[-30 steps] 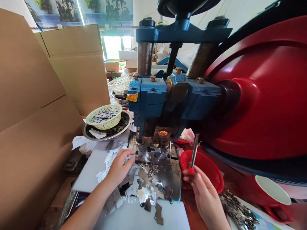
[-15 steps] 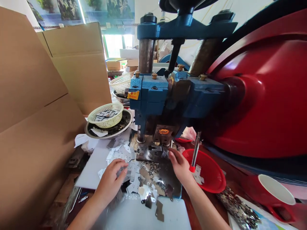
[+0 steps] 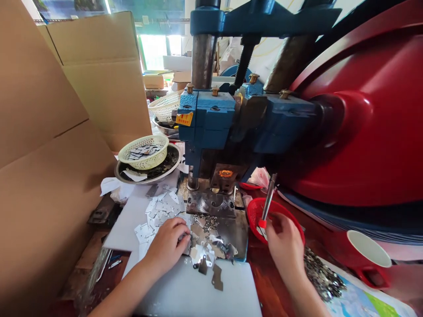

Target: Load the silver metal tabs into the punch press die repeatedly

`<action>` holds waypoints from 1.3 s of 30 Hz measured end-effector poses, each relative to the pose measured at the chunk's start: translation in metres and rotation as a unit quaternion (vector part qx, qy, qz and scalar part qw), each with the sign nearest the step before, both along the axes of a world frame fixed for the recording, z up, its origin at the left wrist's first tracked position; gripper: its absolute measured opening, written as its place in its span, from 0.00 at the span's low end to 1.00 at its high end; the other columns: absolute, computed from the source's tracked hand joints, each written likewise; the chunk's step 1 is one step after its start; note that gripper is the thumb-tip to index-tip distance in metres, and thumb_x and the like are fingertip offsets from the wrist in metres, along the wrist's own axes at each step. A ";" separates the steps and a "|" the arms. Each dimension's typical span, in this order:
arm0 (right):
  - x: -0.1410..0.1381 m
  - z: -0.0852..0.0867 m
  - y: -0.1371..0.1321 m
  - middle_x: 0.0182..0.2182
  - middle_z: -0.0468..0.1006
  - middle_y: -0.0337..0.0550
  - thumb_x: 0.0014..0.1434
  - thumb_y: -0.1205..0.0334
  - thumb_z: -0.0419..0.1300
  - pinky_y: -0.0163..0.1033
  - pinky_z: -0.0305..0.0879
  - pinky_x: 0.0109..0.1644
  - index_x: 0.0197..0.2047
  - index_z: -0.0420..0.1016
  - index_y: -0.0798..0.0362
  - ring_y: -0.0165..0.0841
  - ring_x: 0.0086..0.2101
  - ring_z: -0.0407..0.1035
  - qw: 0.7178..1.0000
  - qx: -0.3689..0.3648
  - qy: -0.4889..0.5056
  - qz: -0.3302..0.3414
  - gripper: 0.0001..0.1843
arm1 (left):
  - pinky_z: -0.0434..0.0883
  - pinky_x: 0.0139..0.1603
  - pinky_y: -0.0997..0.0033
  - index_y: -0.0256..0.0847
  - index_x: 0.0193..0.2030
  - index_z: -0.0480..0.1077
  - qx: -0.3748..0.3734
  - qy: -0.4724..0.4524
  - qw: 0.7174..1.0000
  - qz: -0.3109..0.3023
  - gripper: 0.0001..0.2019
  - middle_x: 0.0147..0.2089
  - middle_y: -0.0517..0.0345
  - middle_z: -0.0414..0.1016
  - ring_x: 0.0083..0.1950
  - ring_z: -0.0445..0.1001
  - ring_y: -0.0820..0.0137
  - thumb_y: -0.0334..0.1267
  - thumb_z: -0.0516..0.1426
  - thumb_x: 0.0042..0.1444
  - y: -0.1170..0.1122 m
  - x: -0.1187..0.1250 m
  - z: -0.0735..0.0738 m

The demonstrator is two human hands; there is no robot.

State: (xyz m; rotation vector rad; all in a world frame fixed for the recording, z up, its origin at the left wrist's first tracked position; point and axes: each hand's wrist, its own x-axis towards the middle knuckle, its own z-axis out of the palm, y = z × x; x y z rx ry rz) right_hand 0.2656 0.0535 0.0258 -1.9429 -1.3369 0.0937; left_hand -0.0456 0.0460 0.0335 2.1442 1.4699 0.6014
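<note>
A blue punch press [image 3: 228, 123] stands before me, with a steel die plate [image 3: 211, 203] at its base. My left hand [image 3: 168, 244] lies curled on a scatter of small flat metal blanks [image 3: 158, 211] spread over a white board [image 3: 132, 220]; its fingertips pinch at a blank near the plate's edge. My right hand [image 3: 286, 244] is closed around a thin metal rod with a red tip [image 3: 267, 202], held upright over a red plastic bowl [image 3: 256, 211].
A big red flywheel cover [image 3: 360, 119] fills the right. A pale yellow basket of blanks [image 3: 143, 152] sits in a steel dish [image 3: 172, 165] at left. Cardboard sheets [image 3: 49, 145] wall the left side. A red cup [image 3: 366, 255] and punched scrap [image 3: 322, 277] lie at right.
My right hand has drawn back from the die plate to the red bowl, still holding the rod. My left hand has shifted right along the blanks. The view has tilted down.
</note>
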 end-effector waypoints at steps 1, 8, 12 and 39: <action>-0.009 -0.002 -0.006 0.32 0.75 0.48 0.57 0.49 0.52 0.43 0.62 0.38 0.37 0.73 0.53 0.39 0.34 0.67 0.999 -0.004 -0.022 0.047 0.18 | 0.68 0.52 0.57 0.45 0.37 0.74 0.006 0.002 1.000 0.005 0.08 0.46 0.54 0.71 0.49 0.69 0.62 0.35 0.53 0.57 0.001 -0.002 -0.001; -0.093 -0.005 -0.003 0.32 0.75 0.39 0.59 0.65 0.53 0.37 0.62 0.42 0.33 0.75 0.46 0.33 0.37 0.67 0.892 -0.133 -0.147 0.406 0.10 | 0.67 0.53 0.56 0.46 0.38 0.74 0.034 0.015 0.998 0.044 0.08 0.47 0.54 0.71 0.50 0.69 0.61 0.37 0.54 0.56 -0.001 -0.015 -0.003; -0.098 0.001 0.008 0.33 0.76 0.38 0.58 0.66 0.53 0.35 0.60 0.41 0.32 0.74 0.47 0.32 0.37 0.68 0.884 -0.183 -0.168 0.396 0.10 | 0.67 0.53 0.58 0.46 0.40 0.74 0.045 0.029 0.997 0.057 0.09 0.47 0.55 0.71 0.50 0.68 0.62 0.36 0.54 0.56 0.000 -0.020 -0.005; -0.074 0.005 0.070 0.36 0.76 0.44 0.61 0.61 0.50 0.42 0.63 0.43 0.39 0.78 0.49 0.36 0.38 0.68 0.932 0.070 -0.112 0.337 0.14 | 0.62 0.48 0.64 0.41 0.32 0.72 -0.022 0.051 0.992 0.109 0.04 0.40 0.55 0.71 0.45 0.68 0.64 0.33 0.55 0.55 0.038 0.003 -0.008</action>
